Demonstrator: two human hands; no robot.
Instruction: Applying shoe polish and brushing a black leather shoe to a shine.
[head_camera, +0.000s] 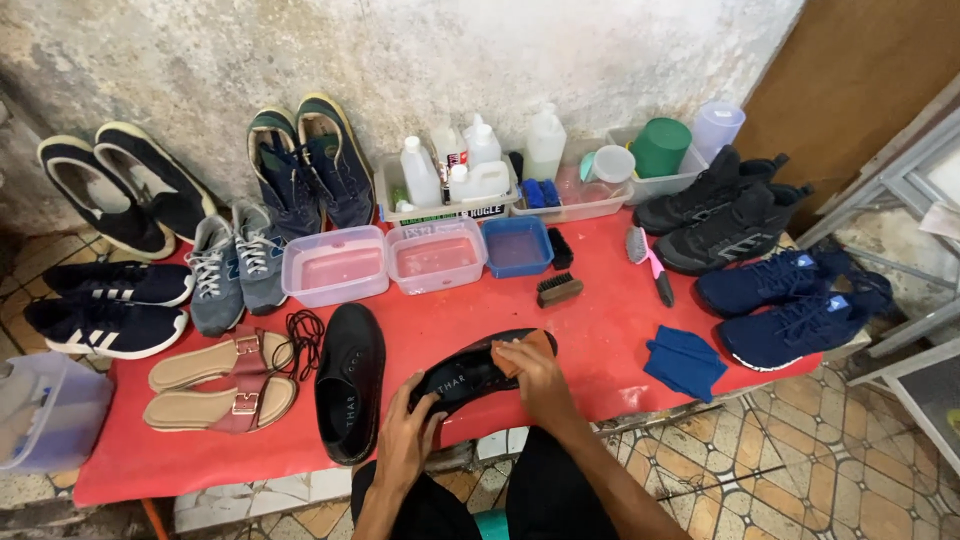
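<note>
So there's a black leather shoe (465, 375) lying on its side at about 6 o'clock on the red surface, insole showing, toe pointing out toward 2 o'clock; a small orange-brown cloth (522, 352) sits pressed on its toe end, just past the opening.

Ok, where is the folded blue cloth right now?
In the head view, the blue cloth lies on the red table cover, right of the person's right hand, just left of the blue sneakers.
</note>
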